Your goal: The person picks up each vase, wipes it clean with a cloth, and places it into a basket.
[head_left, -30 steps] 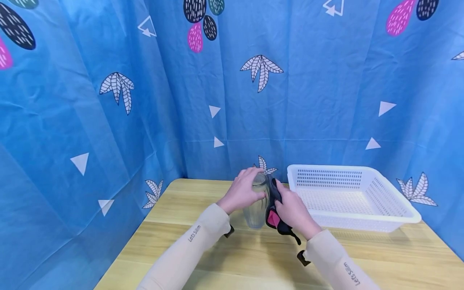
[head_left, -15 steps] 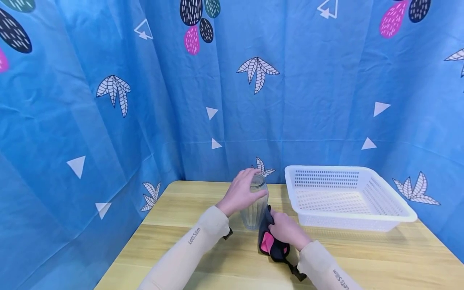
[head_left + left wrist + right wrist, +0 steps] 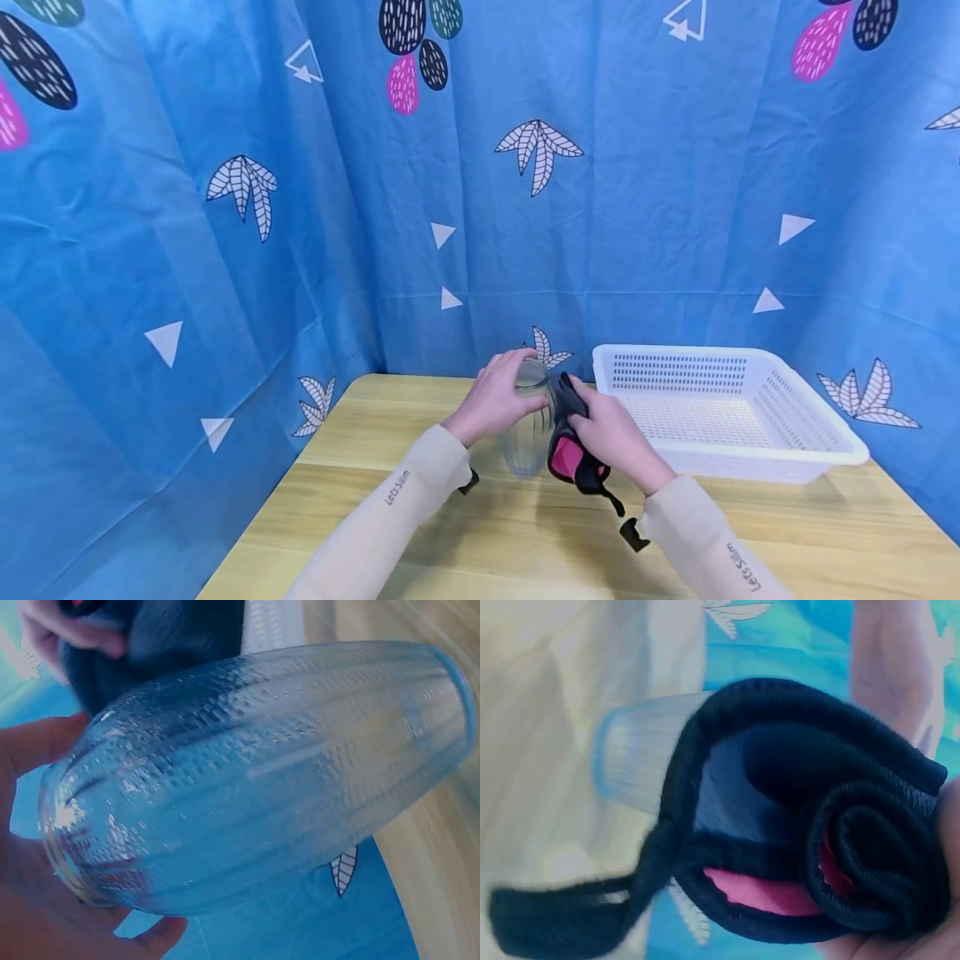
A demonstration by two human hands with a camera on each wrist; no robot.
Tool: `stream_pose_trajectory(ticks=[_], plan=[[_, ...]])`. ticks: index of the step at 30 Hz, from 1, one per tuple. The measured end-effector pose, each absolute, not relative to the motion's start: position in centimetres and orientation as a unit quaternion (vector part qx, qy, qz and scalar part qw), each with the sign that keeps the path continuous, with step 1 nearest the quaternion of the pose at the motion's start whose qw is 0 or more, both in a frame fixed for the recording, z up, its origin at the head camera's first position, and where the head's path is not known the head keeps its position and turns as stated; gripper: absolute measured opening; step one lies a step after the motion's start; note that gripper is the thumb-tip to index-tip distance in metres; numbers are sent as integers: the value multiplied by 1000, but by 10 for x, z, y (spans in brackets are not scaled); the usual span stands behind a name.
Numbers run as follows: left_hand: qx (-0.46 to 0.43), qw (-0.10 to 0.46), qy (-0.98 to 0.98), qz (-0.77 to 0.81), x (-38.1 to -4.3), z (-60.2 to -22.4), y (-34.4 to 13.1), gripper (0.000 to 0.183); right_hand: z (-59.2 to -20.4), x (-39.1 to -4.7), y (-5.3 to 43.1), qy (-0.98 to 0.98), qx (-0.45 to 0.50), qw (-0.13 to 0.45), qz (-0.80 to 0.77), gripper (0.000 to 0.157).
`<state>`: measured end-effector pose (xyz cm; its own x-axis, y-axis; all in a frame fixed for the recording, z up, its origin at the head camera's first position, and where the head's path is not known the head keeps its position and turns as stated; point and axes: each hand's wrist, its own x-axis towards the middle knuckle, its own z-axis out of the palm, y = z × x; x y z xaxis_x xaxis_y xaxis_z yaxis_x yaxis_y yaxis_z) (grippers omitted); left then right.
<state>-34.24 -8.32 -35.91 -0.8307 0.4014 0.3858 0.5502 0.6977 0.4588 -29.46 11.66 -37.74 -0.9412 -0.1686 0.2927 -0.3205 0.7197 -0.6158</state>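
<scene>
A clear ribbed glass vase is near the table's middle, mouth up, slightly tilted. Curled about its mouth, the thumb and fingers of my left hand hold it. In the left wrist view the textured glass vase spans the frame; whether its base touches the table I cannot tell. My right hand grips a folded black cloth item with a pink patch and a dangling strap, against or close beside the vase's right side. Close up in the right wrist view, the black cloth item shows thick edging and partly covers the vase.
To the right at the back stands a white perforated plastic basket. The wooden table ends at a blue patterned curtain, which hangs behind it and along the left.
The right hand moved with the black cloth item down towards the near edge, then back up along the vase's side. The left hand keeps its hold on the vase, almost unmoved.
</scene>
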Motion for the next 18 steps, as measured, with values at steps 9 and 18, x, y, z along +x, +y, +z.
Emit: stream_pose_trajectory(ticks=[9, 18], plan=[[-284, 110, -908, -289, -341, -358, -83, 74, -382, -294, 111, -923, 133, 122, 340, 64], [-281, 125, -907, -288, -341, -364, -82, 73, -439, -297, 103, -946, 120, 18, 301, 51]])
